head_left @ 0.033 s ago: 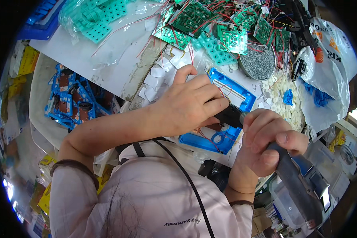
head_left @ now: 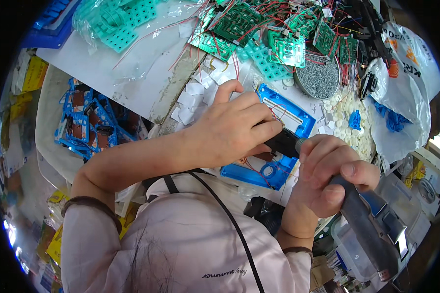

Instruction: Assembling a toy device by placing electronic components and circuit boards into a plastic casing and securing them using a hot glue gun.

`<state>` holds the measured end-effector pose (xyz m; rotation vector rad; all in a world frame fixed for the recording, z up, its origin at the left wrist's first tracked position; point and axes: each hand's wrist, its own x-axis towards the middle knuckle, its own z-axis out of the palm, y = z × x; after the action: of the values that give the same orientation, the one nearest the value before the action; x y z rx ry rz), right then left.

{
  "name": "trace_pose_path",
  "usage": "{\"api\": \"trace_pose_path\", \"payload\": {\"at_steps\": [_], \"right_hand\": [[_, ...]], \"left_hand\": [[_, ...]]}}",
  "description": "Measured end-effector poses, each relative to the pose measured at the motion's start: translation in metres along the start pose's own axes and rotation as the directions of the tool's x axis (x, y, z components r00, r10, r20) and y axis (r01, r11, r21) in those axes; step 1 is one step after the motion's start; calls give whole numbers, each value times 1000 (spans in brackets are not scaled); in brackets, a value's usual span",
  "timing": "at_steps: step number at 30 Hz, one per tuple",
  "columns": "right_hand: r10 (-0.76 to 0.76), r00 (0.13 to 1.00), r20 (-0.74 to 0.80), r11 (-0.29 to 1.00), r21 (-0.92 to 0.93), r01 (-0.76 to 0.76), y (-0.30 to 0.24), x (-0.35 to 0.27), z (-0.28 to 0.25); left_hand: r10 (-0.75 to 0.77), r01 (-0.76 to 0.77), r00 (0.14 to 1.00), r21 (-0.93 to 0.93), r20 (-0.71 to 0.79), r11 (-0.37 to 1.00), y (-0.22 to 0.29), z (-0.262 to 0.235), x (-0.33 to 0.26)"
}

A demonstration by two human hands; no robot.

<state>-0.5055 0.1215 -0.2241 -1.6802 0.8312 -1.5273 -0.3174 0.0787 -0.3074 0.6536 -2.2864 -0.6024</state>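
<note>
My right hand (head_left: pixel 332 171) is wrapped round a dark grey power screwdriver (head_left: pixel 369 234), whose body runs down to the lower right. Its nose meets a black plastic part (head_left: pixel 281 145) that sits over a blue plastic frame (head_left: pixel 300 119). With bent fingers, my left hand (head_left: pixel 242 124) holds the black part from the left and hides some of it. Thin red wires and a brown board edge (head_left: pixel 265 156) show under those fingers. The screwdriver's tip and any screw there cannot be made out.
Beyond my hands lie green circuit boards (head_left: pixel 286 49) with red wires, and a round tin of small screws (head_left: pixel 318 75). White round pieces (head_left: pixel 349 112) are heaped at the right, beside a plastic bag (head_left: pixel 406 88). A pale bin (head_left: pixel 51 132) at left holds blue assemblies (head_left: pixel 90 119).
</note>
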Motion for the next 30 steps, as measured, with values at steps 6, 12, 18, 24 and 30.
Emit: {"api": "trace_pose_path", "payload": {"at_steps": [6,12,18,24,30], "right_hand": [[20,996,-88,991,135,-8,0,-3,-1],[40,995,-89,971,238,-18,-8,2,-10],[46,995,-85,962,272,-22,-18,3,-9],[47,996,-82,957,288,-21,-23,2,-6],[34,998,-57,976,215,-21,-27,7,-3]], "left_hand": [[-6,5,1000,-18,-26,1000,-1,2,-1],[2,-3,999,-10,-34,1000,3,0,-2],[-47,47,998,-33,-28,998,6,-11,0],[98,-94,982,34,-158,995,8,-10,17],[122,-124,983,-6,-137,992,7,-12,21]]}}
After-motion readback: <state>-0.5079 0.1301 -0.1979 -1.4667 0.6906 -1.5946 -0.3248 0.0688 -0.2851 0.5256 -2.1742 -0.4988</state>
